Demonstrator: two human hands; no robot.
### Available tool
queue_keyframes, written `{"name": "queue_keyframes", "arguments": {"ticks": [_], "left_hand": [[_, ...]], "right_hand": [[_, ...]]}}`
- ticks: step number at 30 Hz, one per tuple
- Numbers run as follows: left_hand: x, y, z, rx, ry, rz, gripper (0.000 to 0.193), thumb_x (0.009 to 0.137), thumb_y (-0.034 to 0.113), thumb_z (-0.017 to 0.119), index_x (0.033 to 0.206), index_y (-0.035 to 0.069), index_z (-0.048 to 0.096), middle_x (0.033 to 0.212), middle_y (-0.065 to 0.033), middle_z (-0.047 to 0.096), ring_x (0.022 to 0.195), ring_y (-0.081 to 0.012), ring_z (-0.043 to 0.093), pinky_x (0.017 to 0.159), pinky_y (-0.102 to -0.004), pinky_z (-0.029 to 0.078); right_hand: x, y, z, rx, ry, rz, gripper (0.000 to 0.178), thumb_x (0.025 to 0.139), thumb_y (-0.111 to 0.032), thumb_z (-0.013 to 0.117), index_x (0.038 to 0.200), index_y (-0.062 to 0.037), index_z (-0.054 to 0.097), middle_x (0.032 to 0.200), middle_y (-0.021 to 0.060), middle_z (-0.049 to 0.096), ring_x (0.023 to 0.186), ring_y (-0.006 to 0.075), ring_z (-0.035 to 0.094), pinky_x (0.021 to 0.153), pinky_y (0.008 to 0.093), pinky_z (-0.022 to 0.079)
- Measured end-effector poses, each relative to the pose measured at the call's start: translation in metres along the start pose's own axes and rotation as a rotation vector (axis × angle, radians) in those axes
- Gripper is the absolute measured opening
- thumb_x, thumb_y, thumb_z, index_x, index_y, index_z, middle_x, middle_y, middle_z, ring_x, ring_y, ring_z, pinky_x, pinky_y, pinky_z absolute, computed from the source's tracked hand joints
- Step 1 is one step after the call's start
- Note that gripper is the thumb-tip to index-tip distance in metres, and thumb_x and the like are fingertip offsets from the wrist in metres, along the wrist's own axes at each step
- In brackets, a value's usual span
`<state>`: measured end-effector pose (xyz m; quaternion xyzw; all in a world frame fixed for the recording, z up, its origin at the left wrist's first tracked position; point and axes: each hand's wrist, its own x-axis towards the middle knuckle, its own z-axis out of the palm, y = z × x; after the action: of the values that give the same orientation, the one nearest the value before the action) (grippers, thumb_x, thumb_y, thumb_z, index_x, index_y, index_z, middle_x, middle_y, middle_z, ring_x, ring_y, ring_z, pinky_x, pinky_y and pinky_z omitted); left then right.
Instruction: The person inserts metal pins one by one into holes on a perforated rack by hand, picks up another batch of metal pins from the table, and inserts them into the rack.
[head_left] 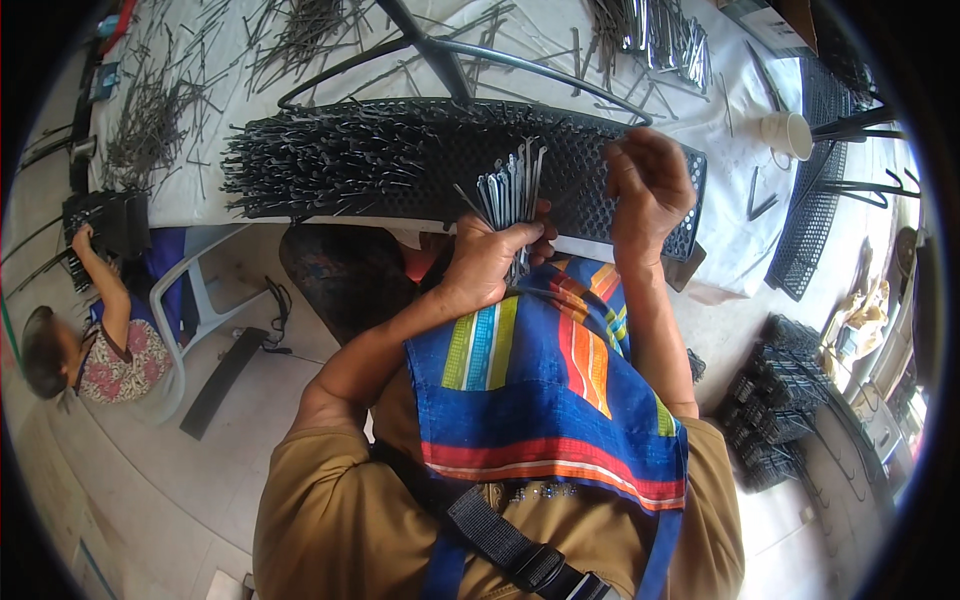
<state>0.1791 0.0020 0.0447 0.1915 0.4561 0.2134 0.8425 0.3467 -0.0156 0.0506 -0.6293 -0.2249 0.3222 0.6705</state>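
Note:
My left hand [480,258] is closed around a bundle of thin grey metal rods [512,188] with small flattened ends, held upright above my lap at the rack's near edge. A long black perforated rack [455,168] lies across in front of me. Its left half is packed with similar dark rods [320,155] standing in the holes, while bare holes show in its right half. Over that right half is my right hand [652,190], its fingers curled together in a pinch. Whatever sits between those fingertips is too small or hidden to make out.
Loose rods [160,130] lie scattered on the white-covered table [225,75], with another pile [665,40] at the back. A black metal frame [440,60] rises behind the rack. A white cup [787,134] stands right. Another person [110,330] sits at left; black bundles [775,410] lie on the right floor.

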Motion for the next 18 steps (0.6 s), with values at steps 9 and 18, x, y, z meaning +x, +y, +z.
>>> {"name": "queue_keyframes", "arguments": {"ticks": [9, 18], "left_hand": [[0.001, 0.005, -0.001, 0.004, 0.03, -0.037, 0.02, 0.083, -0.002, 0.061, 0.103, 0.0, 0.063, 0.081, -0.0119, 0.068, 0.066, -0.017, 0.063, 0.057, -0.0268, 0.048], [0.0, 0.003, -0.003, -0.029, 0.014, -0.009, 0.013, 0.082, 0.0, 0.063, 0.095, -0.001, 0.062, 0.077, -0.013, 0.067, 0.062, -0.0182, 0.063, 0.055, -0.0272, 0.048]], "right_hand": [[0.009, -0.001, 0.003, -0.628, -0.021, -0.699, 0.014, 0.074, 0.005, 0.067, 0.084, -0.0024, 0.061, 0.075, 0.0088, 0.063, 0.062, 0.0179, 0.063, 0.055, 0.0265, 0.048], [0.002, -0.014, 0.003, -0.737, -0.514, -1.016, 0.019, 0.07, 0.002, 0.064, 0.088, -0.0019, 0.065, 0.081, 0.0113, 0.065, 0.065, 0.0236, 0.065, 0.055, 0.0303, 0.05]]}}
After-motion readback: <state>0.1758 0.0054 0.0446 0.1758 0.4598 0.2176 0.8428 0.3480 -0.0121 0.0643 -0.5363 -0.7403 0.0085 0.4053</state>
